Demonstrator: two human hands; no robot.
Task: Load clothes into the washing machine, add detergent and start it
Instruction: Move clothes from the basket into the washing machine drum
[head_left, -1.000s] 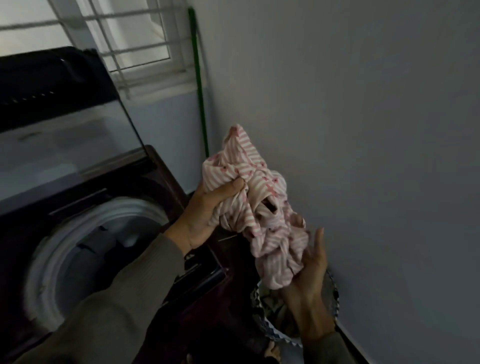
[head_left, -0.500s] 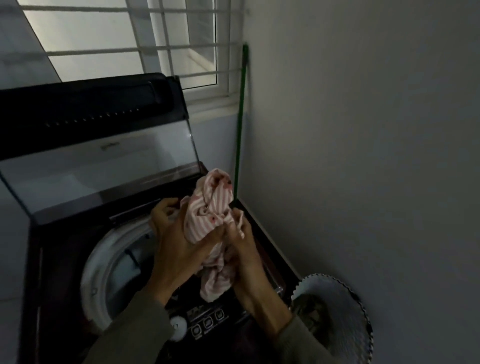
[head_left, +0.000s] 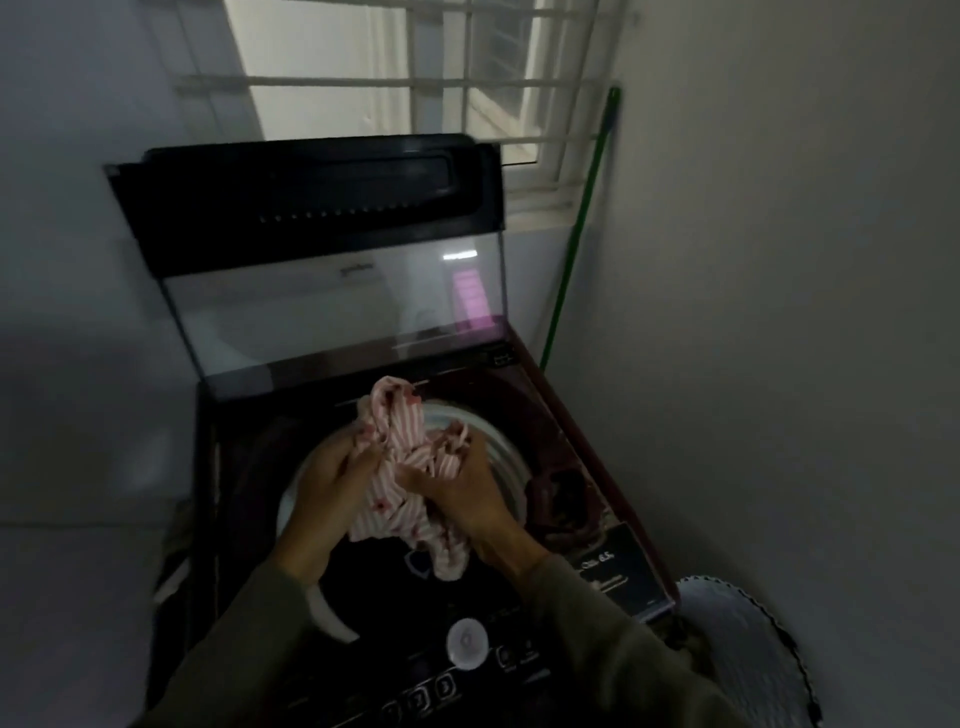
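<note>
Head view looks down on the washer (head_left: 576, 415), its lid (head_left: 332, 312) propped upright at the back and the drum (head_left: 501, 447) open. Both hands hold one garment (head_left: 397, 421), pink-striped and bunched. The left hand (head_left: 330, 486) pinches its left side and the right hand (head_left: 460, 491) clutches its right side, fingers curled into the cloth. The garment hangs over the drum mouth, its tail trailing toward the washer's front edge, and it is not yet let go. The drum is too dark to show whether anything already lies in it. A basket (head_left: 743, 654) stands just right of the washer at its front corner, its contents out of sight. By my reading, loading is under way. This piece has to drop in, and any others must follow. Detergent comes next, though no bottle or box shows. Last, the lid goes down and the machine is started at the washer's front panel, where the dial (head_left: 467, 642) sits.
</note>
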